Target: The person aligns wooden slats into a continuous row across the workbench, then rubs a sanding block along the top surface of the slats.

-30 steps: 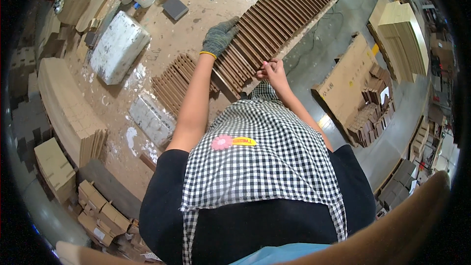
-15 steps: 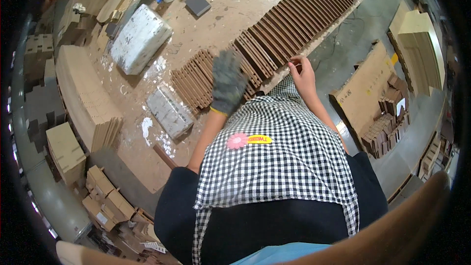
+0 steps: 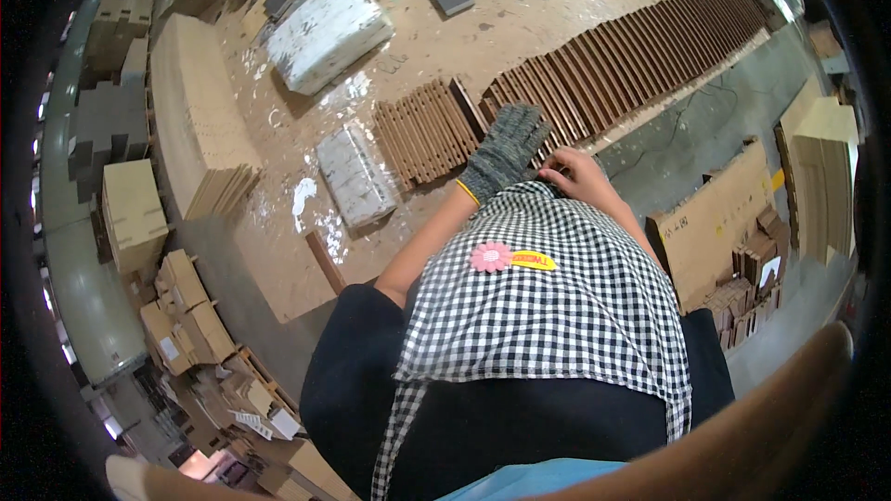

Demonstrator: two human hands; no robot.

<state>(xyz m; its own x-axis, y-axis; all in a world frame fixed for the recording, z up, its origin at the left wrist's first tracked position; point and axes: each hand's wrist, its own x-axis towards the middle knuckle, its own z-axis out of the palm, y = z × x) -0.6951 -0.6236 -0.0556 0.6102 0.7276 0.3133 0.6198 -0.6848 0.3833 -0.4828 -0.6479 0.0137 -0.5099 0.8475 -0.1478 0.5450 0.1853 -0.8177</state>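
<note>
Resting flat, fingers spread, the gloved left hand (image 3: pixel 504 153) presses on the near end of the long row of brown slats (image 3: pixel 640 60) along the workbench's (image 3: pixel 483 19) right edge, gripping nothing. The bare right hand (image 3: pixel 577 174) curls at the same end; whether it pinches a slat I cannot tell. A short separate batch of slats (image 3: pixel 422 130) lies just left, so most pieces look laid out, with this end apparently unfinished.
</note>
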